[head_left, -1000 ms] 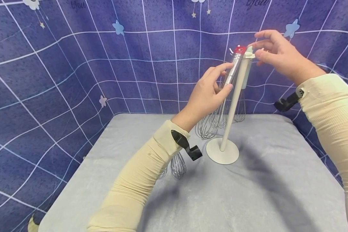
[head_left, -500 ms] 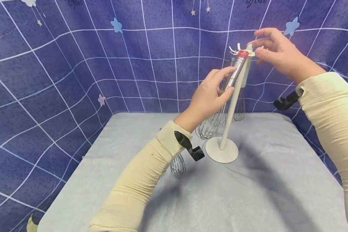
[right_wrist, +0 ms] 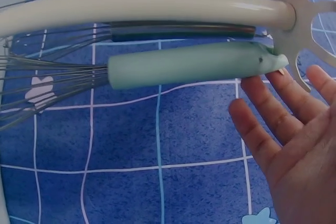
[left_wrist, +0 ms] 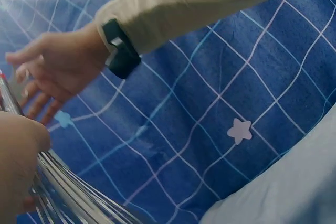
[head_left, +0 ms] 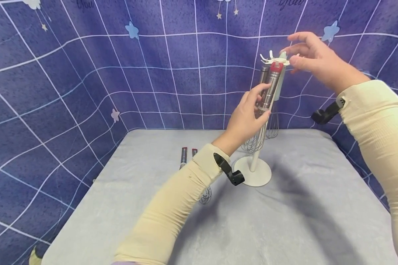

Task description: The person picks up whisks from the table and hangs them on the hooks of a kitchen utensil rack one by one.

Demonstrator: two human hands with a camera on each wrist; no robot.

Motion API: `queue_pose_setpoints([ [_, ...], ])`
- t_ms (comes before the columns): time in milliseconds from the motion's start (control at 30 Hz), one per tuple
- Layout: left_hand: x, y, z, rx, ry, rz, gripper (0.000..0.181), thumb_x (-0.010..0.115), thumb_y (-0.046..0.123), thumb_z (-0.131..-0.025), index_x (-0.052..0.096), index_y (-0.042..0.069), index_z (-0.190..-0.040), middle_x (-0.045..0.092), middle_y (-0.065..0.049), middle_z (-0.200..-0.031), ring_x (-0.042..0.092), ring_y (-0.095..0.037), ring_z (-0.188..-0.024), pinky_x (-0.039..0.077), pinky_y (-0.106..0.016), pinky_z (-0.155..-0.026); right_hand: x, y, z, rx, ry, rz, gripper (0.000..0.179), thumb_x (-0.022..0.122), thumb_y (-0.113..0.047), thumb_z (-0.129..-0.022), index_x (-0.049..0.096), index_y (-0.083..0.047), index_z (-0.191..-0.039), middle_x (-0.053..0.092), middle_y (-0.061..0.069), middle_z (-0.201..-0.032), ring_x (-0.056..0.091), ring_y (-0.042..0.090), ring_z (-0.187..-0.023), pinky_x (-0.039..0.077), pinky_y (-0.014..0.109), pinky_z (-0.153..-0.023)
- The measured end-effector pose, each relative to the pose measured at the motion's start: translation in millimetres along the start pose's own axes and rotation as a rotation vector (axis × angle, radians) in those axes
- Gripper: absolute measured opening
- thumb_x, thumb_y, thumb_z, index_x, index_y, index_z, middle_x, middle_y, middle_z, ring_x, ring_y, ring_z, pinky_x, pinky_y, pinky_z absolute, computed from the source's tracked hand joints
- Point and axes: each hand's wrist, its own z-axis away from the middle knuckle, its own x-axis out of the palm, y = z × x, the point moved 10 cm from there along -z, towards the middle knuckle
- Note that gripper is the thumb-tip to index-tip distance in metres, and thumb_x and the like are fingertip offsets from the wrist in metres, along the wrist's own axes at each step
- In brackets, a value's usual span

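Observation:
My left hand [head_left: 247, 117] grips a metal whisk [head_left: 270, 86] with a red end cap, fingers and thumb about its handle. The cap is up, just below the hooks of a white hanging stand [head_left: 253, 165]; the wires point down in front of the pole. At the stand's top my right hand [head_left: 316, 60] has its fingers loosely bent. In the right wrist view its fingertips [right_wrist: 252, 83] are right at the hook end of a green-handled whisk [right_wrist: 184, 66], which hangs there. A dark metal whisk [head_left: 264, 75] hangs behind the red-capped one.
Two red-capped metal whisks [head_left: 184, 154] lie on the grey cloth-covered table [head_left: 146, 147], partly under my left forearm. The stand's round base is on the table. A blue gridded curtain [head_left: 172, 73] hangs close behind.
My left hand has moved right and slightly down with the red-capped whisk. Its cap has dropped from hook height to just below, and the whisk has swung nearer the pole. The right hand stays put.

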Motion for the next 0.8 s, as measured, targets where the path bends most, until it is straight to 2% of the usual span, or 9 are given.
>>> queue_pose_setpoints([
  [133, 5.3, -5.0, 2.0, -0.010, 0.034, 0.030, 0.070, 0.069, 0.014, -0.094, 0.032, 0.027, -0.152, 0.051, -0.004, -0.121, 0.058, -0.011, -0.092, 0.049, -0.024, -0.072, 4.9, 1.5, -9.8, 0.004, -0.090, -0.181, 0.066, 0.061, -0.010, -0.093, 0.033, -0.013, -0.153, 0.054, 0.010, -0.139, 0.061, 0.017, -0.109, 0.047, 0.022, -0.090],
  [267, 9.6, -9.5, 6.3, -0.030, 0.037, 0.035, 0.073, 0.071, 0.014, -0.093, 0.031, 0.028, -0.153, 0.052, -0.004, -0.123, 0.059, -0.012, -0.095, 0.050, -0.026, -0.073, 13.7, 5.9, -18.0, 0.020, -0.187, -0.373, 0.073, 0.065, -0.008, -0.090, 0.031, -0.011, -0.154, 0.050, 0.012, -0.144, 0.058, 0.020, -0.119, 0.045, 0.026, -0.100],
  [433, 15.1, -14.1, 11.3, -0.034, 0.034, 0.059, 0.075, 0.071, 0.014, -0.092, 0.031, 0.028, -0.154, 0.053, -0.005, -0.124, 0.057, -0.013, -0.102, 0.050, -0.027, -0.083, 17.4, 8.9, -22.7, 0.015, -0.244, -0.432, 0.076, 0.067, -0.006, -0.088, 0.031, -0.011, -0.155, 0.048, 0.014, -0.146, 0.058, 0.022, -0.121, 0.043, 0.029, -0.102],
  [567, 17.7, -17.0, 14.6, -0.040, 0.031, 0.094, 0.077, 0.071, 0.013, -0.092, 0.030, 0.030, -0.154, 0.052, -0.003, -0.124, 0.056, -0.013, -0.106, 0.050, -0.027, -0.088, 21.1, 4.2, -25.4, -0.027, -0.276, -0.492, 0.074, 0.067, -0.002, -0.086, 0.036, -0.010, -0.153, 0.052, 0.016, -0.144, 0.060, 0.023, -0.120, 0.045, 0.031, -0.100],
  [800, 19.1, -15.1, 17.1, -0.037, 0.023, 0.111, 0.077, 0.071, 0.012, -0.092, 0.029, 0.029, -0.154, 0.053, -0.003, -0.124, 0.056, -0.013, -0.107, 0.049, -0.025, -0.092, 22.3, -4.5, -24.7, -0.104, -0.309, -0.579, 0.066, 0.062, 0.007, -0.088, 0.043, -0.006, -0.149, 0.061, 0.021, -0.131, 0.063, 0.025, -0.114, 0.048, 0.035, -0.098],
])
